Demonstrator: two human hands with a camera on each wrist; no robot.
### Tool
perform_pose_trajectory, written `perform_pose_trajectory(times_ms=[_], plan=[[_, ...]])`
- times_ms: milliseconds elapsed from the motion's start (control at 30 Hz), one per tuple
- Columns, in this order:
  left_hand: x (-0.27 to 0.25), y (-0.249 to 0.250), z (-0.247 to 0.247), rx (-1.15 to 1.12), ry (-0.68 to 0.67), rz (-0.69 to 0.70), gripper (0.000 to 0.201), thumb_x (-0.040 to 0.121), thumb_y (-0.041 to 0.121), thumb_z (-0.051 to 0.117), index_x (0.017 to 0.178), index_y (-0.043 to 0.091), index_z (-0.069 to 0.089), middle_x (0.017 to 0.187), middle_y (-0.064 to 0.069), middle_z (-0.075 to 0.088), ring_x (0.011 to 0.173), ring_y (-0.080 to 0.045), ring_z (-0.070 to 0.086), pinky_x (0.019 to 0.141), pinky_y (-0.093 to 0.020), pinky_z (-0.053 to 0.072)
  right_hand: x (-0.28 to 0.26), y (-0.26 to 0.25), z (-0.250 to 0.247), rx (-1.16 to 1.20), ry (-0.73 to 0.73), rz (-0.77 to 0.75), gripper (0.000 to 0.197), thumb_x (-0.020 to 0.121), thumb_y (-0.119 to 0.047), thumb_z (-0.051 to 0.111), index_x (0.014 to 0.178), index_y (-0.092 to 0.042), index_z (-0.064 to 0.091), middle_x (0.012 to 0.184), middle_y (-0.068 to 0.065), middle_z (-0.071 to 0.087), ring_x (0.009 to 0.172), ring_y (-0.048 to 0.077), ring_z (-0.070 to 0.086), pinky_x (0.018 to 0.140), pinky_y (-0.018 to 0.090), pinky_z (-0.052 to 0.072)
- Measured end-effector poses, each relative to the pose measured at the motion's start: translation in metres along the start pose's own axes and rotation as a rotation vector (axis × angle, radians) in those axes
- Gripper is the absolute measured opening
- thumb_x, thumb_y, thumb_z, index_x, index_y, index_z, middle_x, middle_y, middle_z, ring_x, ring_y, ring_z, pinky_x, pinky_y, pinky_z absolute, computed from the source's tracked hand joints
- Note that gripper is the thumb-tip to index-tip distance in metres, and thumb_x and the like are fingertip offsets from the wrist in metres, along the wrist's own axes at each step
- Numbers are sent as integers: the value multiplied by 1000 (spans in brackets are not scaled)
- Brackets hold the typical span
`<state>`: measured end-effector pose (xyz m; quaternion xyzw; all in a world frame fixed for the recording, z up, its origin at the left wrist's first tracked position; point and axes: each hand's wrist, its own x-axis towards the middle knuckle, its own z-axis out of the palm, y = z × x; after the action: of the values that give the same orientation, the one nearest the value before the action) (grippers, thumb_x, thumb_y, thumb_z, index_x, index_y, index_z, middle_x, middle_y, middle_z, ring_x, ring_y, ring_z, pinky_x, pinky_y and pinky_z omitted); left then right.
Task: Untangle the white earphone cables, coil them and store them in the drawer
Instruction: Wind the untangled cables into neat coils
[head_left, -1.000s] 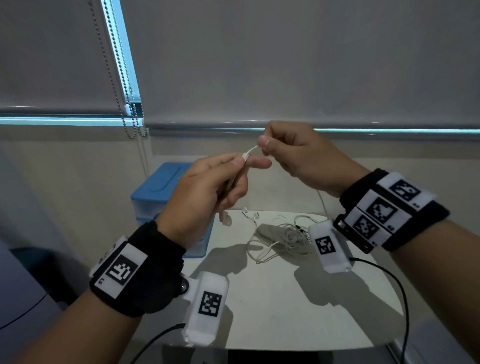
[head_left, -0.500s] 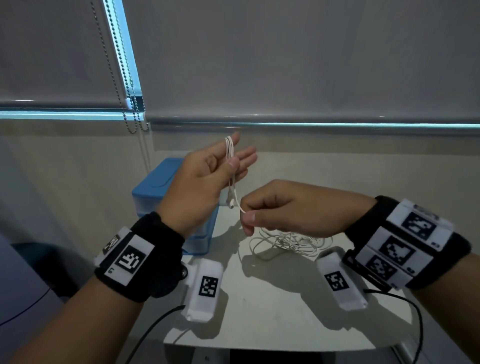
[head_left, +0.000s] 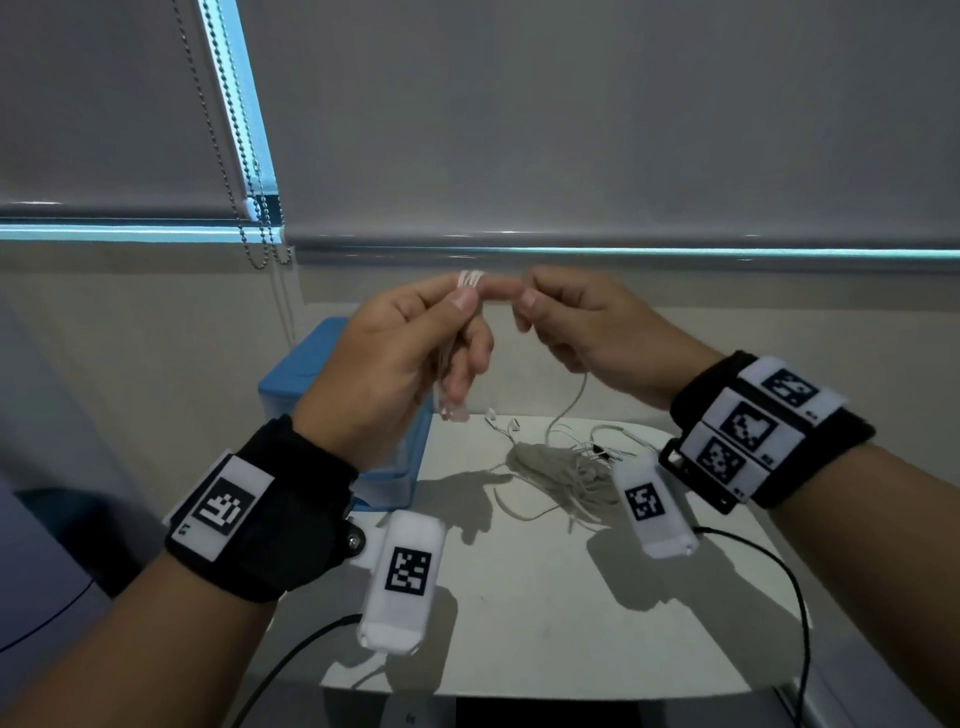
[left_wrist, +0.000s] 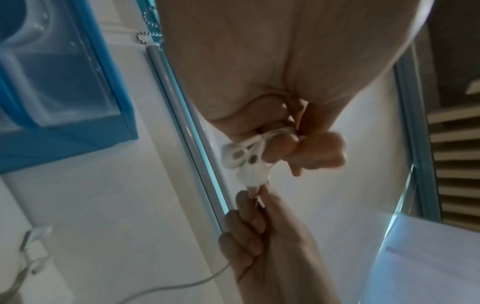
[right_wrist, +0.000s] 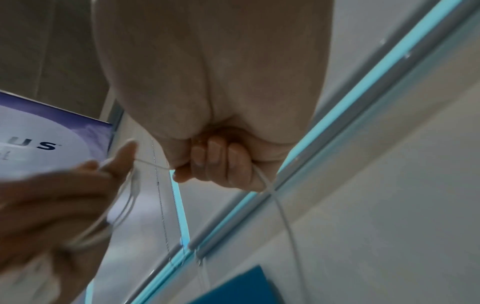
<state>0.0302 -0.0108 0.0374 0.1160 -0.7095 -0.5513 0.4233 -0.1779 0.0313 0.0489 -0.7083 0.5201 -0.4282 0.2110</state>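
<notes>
My left hand (head_left: 415, 343) is raised above the table with several turns of white earphone cable (head_left: 470, 278) wound over its fingers, thumb pressing them. Two earbuds (left_wrist: 240, 157) hang below those fingers in the left wrist view. My right hand (head_left: 582, 322) is level with it, just to the right, pinching the same cable (right_wrist: 265, 183), which drops from that fist to a tangled pile of white cables (head_left: 561, 462) on the small white table (head_left: 571, 623). The blue drawer unit (head_left: 311, 374) stands at the table's back left, behind my left hand.
Loose earbuds (head_left: 506, 423) lie beside the pile on the table. Bead chains (head_left: 260, 228) hang from the grey roller blinds on the wall behind. Black wires run from my wrist cameras over the table's front edge (head_left: 519, 696).
My right hand rose from low near the pile up to fingertip height beside the left hand, carrying the cable over the fingers. The left hand's fingers tipped from upright to pointing right.
</notes>
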Motion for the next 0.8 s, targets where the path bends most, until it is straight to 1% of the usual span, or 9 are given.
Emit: perform_pose_trajectory(times_ms=[133,267,400,467,500,567,633,733,800], plan=[[2,3,1,-116,117,38,30,108,14,42,132,7,59,94,-7,79,80,-11,76,68,-17,55,-14,7,16,5,-135,20,32,109,-25,44,86,-9,58,58,-15,40,52,4,34,52,22,31],[5,-4,-1,-143,234,26,39,108,10,43,147,5,46,117,-8,76,112,-17,72,90,-25,57,-27,-5,21,-74,-335,13,30,109,-20,47,89,-3,63,56,-17,40,52,3,36,54,16,34],[1,-9,0,105,172,-4,43,109,9,41,152,8,41,115,-3,77,108,-14,73,98,-35,57,-29,-25,6,-91,-353,-16,27,107,-15,50,90,-2,66,55,-18,42,50,2,38,52,15,33],[-1,-11,3,193,114,-16,39,110,12,41,149,10,45,103,-2,79,94,-15,75,93,-60,52,-23,-30,-7,-57,-281,-29,26,107,-14,49,90,-6,66,54,-18,43,50,2,35,51,20,32],[-1,-11,5,222,70,-22,36,109,15,42,145,11,49,94,-4,78,83,-18,73,83,-67,50,-19,-32,-12,-69,-230,-44,25,107,-15,50,89,-8,66,54,-18,46,50,2,35,51,20,32],[-2,-11,6,251,-37,-44,33,108,19,43,133,8,61,77,-8,70,64,-21,58,63,-53,47,-11,-32,-22,-121,-114,-88,25,106,-17,52,86,-12,66,59,-16,55,50,2,37,51,16,33],[-2,-11,6,213,-103,-65,34,109,18,40,127,6,66,64,-4,56,59,-16,44,57,-31,39,-5,-27,-28,-163,-20,-102,25,105,-20,55,84,-12,65,57,-17,55,49,1,38,51,13,33],[0,-7,3,60,-107,-52,37,109,16,36,129,4,65,60,3,48,59,-14,36,61,-29,28,-4,-9,-22,-124,15,-41,27,106,-27,53,81,-19,61,56,-16,44,51,3,36,52,21,32],[2,-2,2,-71,-46,-27,36,107,14,39,133,1,60,65,0,60,53,-10,40,59,-21,37,-8,3,-11,-79,-10,-2,30,108,-30,49,82,-18,59,59,-17,43,52,3,36,52,21,32]])
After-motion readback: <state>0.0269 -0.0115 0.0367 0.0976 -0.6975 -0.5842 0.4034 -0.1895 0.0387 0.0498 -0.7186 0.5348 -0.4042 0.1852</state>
